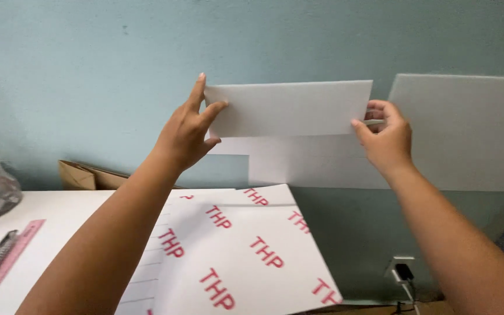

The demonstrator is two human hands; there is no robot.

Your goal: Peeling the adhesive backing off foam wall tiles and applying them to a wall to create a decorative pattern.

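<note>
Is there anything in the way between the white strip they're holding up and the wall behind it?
Nothing visible. Left hand and right hand grip the white strip by its ends, over white panels against the wall.

On your counter (59, 210) lie a pink ruler (13, 251), a red-lettered white sheet (246, 251), and brown cardboard (86, 175) against the wall.

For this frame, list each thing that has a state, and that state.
White strip: held up against the wall, level, gripped at both ends.
Left hand: pinching the strip's left end.
Right hand: pinching its right end.
Printed sheet: lying flat on the table, overhanging its edge.
Pink ruler: flat on the table.
Plug: in the wall socket.
</note>
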